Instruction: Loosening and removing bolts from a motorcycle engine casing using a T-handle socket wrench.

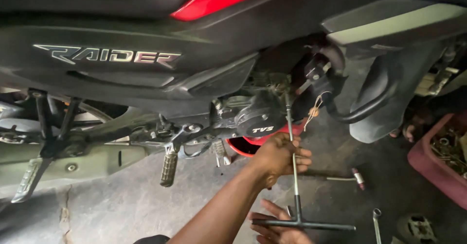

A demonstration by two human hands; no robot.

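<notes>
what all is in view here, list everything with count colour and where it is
motorcycle: one, black body with a red panel, across the top of the view
engine cover: one, black, round, centre under the body
footpegs: two, grey metal, lower left under the bike
T-handle wrench: one, dark metal, long shaft running from the engine down to its crossbar at bottom centre
loose tools: two, metal, on the concrete floor at right
tray of parts: one, reddish, right edge
left hand: one, closed round the wrench shaft in a grip
right hand: one, at the crossbar, bottom centre, fingers open
</notes>
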